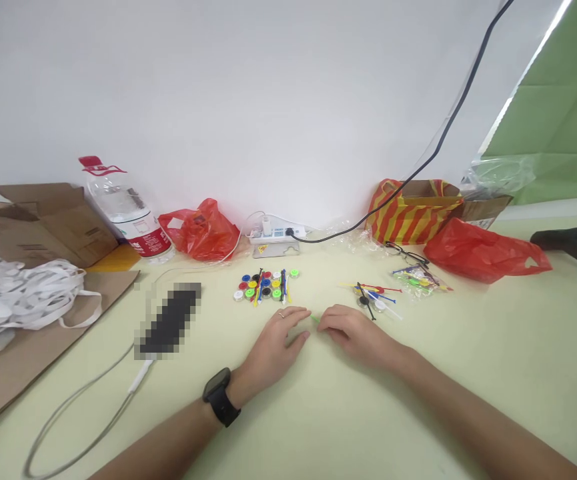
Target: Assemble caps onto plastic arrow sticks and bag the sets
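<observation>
My right hand (353, 333) is closed in a pinch on a thin green plastic stick (314, 319), whose end shows left of the fingertips. My left hand (278, 343), with a ring and a black watch, rests facing it. Its thumb and fingers are apart with nothing between them, the fingertips close to the green stick. Beyond the left hand, small coloured discs (267, 292) stand in rows with thin sticks (283, 287) laid across them. Past the right hand lies a loose pile of sticks (385, 289) and a few discs (363, 301).
Behind are a power strip (278, 231), red plastic bags (201, 230), a striped bag (413, 213) and glasses (408, 253). A packet of parts (421, 280) lies right. Left are a blurred-out dark object (171, 323) with a cable, a large bottle (128, 213) and white straps (33, 293) on cardboard.
</observation>
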{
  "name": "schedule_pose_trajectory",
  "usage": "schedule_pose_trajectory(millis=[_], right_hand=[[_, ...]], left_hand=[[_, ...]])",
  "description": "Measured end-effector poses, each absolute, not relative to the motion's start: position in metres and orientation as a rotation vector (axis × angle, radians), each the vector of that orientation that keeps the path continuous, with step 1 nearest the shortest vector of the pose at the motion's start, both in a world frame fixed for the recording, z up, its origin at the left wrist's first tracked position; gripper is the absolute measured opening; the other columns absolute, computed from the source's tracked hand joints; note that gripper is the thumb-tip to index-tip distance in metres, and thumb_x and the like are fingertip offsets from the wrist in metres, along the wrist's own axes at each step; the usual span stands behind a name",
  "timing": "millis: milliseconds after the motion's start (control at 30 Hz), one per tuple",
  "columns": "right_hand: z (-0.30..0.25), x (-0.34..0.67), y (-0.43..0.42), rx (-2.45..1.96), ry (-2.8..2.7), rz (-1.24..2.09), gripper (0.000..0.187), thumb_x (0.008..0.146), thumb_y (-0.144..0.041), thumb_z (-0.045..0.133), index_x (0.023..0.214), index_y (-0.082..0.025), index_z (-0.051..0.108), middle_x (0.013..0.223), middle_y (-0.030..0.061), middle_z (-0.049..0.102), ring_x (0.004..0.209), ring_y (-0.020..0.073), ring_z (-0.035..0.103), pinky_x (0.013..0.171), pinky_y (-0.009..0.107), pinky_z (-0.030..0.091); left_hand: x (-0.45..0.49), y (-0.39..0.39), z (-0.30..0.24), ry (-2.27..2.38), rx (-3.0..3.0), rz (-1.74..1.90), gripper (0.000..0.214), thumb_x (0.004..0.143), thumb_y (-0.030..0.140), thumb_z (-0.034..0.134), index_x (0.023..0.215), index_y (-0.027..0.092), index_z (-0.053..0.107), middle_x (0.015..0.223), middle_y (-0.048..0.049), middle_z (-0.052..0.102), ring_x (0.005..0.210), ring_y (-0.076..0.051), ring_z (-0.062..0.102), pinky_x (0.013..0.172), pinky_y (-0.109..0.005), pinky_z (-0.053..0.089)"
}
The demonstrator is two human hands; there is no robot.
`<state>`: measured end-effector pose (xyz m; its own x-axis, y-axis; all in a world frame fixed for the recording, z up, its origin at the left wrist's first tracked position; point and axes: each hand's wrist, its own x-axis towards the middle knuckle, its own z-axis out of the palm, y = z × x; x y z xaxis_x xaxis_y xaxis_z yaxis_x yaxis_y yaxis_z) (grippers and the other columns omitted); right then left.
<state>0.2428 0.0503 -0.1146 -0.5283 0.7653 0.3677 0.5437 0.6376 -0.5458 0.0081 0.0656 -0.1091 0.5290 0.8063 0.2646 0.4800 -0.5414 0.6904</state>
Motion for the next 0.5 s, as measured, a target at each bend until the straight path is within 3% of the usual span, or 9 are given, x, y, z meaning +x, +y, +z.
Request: schedule_pose_trajectory(millis=[100,200,500], right_hand=[[-0.1111,0.2404,0.0467,-1.008,-2.256,0.552,0.029,0.094,0.0,0.048,0.094,-0.022,0.068,0.092,0.0036,0.07,0.089,0.0201,0.063,0.081,0.033,0.05],[-0.1085,0.239,0.0445,-1.016,-2.231,0.619,0.029,0.094,-0.001,0.048,0.096,-0.022,0.068,0.094,0.0037,0.069,0.09,0.0196,0.064,0.082,0.032,0.05],[-0.1068,0.2365,0.0431,-1.01,-2.112,0.79,0.024,0.094,-0.006,0.05,0.101,-0.023,0.066,0.1,0.0034,0.067,0.09,0.0182,0.063,0.081,0.03,0.05]], left_hand=[[0.0068,0.0675,-0.1108,1.018,2.263,0.749,0.025,0.098,0.02,0.058,0.119,0.028,0.07,0.117,-0.0044,0.071,0.113,-0.024,0.062,0.098,-0.039,0.05],[0.0058,0.069,-0.1093,1.034,2.263,0.739,0.021,0.098,0.018,0.057,0.112,0.026,0.07,0.104,-0.0031,0.071,0.103,-0.022,0.064,0.093,-0.037,0.051],[0.0014,0.0701,-0.1016,0.971,2.507,0.616,0.023,0.104,0.018,0.046,0.114,0.023,0.066,0.108,-0.0054,0.068,0.105,-0.024,0.062,0.092,-0.038,0.05]])
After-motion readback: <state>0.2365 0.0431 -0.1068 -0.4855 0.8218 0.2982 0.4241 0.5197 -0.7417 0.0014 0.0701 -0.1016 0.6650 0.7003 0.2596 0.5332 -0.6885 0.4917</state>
